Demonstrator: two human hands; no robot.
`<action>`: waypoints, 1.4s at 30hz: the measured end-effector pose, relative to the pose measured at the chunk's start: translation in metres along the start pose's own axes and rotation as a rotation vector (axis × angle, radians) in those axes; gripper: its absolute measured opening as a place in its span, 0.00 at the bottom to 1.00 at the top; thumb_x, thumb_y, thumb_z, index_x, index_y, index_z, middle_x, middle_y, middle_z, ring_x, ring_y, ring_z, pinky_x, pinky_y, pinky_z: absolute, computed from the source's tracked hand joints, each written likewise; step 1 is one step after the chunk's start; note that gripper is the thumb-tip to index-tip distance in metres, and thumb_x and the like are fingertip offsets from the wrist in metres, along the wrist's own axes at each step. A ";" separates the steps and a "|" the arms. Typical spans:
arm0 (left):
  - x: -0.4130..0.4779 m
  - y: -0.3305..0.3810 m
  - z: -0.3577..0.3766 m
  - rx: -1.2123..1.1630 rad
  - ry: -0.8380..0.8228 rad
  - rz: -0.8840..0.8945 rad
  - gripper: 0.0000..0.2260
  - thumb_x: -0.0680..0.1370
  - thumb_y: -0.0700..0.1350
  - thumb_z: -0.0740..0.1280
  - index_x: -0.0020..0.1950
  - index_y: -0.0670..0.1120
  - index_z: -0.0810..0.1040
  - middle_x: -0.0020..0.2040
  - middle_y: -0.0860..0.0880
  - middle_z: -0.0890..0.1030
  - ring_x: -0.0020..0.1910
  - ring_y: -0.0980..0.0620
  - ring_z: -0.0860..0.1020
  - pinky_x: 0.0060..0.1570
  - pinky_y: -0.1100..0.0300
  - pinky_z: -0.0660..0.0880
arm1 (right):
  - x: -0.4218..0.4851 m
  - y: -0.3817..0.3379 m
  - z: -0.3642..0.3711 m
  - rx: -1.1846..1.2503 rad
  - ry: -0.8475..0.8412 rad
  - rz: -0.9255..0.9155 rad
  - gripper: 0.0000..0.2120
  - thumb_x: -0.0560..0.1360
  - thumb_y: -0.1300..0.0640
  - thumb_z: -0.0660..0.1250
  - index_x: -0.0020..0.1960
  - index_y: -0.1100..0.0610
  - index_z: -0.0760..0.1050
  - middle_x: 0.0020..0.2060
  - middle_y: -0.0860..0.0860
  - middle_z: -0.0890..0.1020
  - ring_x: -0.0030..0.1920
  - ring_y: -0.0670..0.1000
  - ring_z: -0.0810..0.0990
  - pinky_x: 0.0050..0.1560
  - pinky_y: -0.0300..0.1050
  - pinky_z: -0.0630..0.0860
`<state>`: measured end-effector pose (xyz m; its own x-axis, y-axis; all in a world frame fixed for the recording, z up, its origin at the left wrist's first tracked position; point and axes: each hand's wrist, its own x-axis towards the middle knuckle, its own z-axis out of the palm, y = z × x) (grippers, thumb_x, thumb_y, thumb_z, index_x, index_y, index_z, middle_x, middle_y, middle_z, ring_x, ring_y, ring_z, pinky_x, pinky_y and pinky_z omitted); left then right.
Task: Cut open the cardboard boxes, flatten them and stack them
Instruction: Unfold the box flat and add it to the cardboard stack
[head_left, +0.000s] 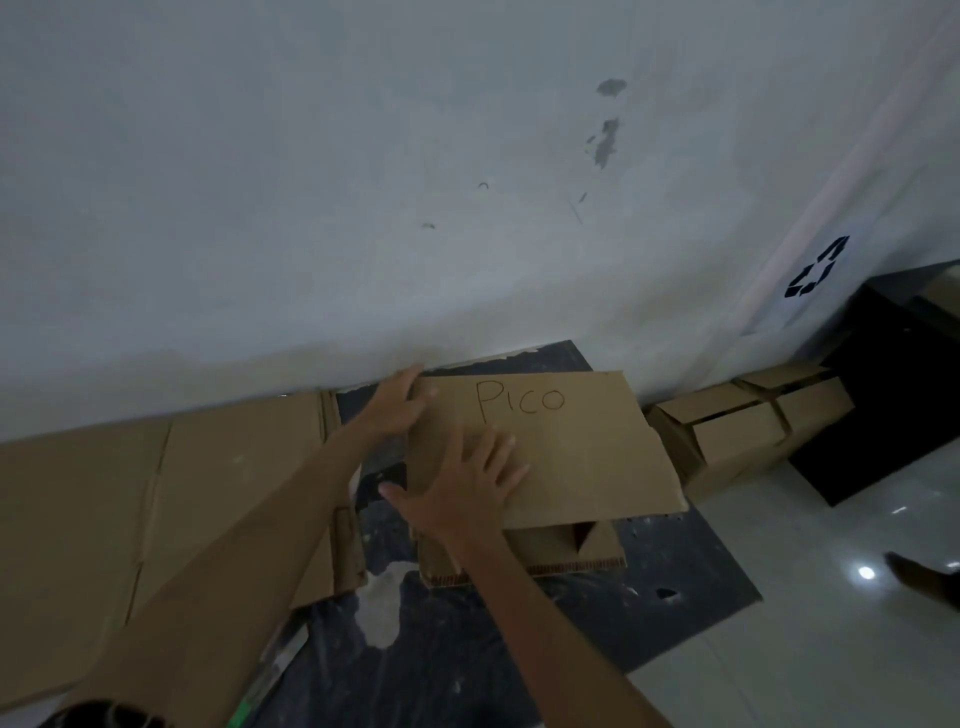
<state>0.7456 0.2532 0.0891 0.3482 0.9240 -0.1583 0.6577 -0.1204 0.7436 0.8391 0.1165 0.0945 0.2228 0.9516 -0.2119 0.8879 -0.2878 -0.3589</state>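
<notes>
A flattened cardboard sheet (582, 447) marked "PICO" lies on top of a low stack of flattened cardboard (561, 553) on a dark mat. My left hand (397, 402) touches the sheet's far left corner near the wall, fingers straight. My right hand (462, 491) presses flat on the sheet's near left part with fingers spread. A large flattened cardboard piece (156, 514) lies on the floor to the left, under my left forearm.
A white wall (363, 208) runs just behind the stack. Folded cardboard boxes (737, 431) sit at the right against the wall, beside a black bin (893, 395). The dark mat (519, 639) is paint-stained; glossy white floor tiles (831, 597) lie to the right.
</notes>
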 end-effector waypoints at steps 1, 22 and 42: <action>0.000 -0.002 0.000 0.058 -0.036 0.015 0.25 0.82 0.50 0.60 0.77 0.43 0.58 0.76 0.43 0.59 0.74 0.43 0.61 0.71 0.50 0.62 | 0.002 0.002 0.005 -0.052 0.023 -0.006 0.52 0.68 0.27 0.61 0.78 0.52 0.40 0.76 0.63 0.38 0.74 0.68 0.33 0.67 0.71 0.32; -0.162 0.011 0.097 -0.275 0.080 -0.050 0.09 0.77 0.42 0.67 0.53 0.51 0.70 0.51 0.57 0.70 0.48 0.59 0.74 0.42 0.73 0.71 | -0.013 0.101 -0.071 -0.284 -0.207 -0.455 0.43 0.69 0.45 0.73 0.76 0.48 0.52 0.77 0.49 0.44 0.77 0.56 0.43 0.76 0.57 0.43; -0.105 -0.096 0.029 -0.873 0.237 -0.567 0.11 0.82 0.41 0.56 0.45 0.44 0.75 0.36 0.47 0.78 0.35 0.51 0.76 0.35 0.59 0.73 | -0.030 0.027 0.049 -0.275 0.288 -0.458 0.25 0.67 0.53 0.74 0.62 0.59 0.77 0.60 0.64 0.78 0.62 0.65 0.76 0.57 0.63 0.75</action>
<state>0.6650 0.1572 0.0151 -0.0590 0.8217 -0.5669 -0.0565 0.5642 0.8237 0.8366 0.0745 0.0465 -0.1404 0.9741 0.1770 0.9822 0.1596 -0.0993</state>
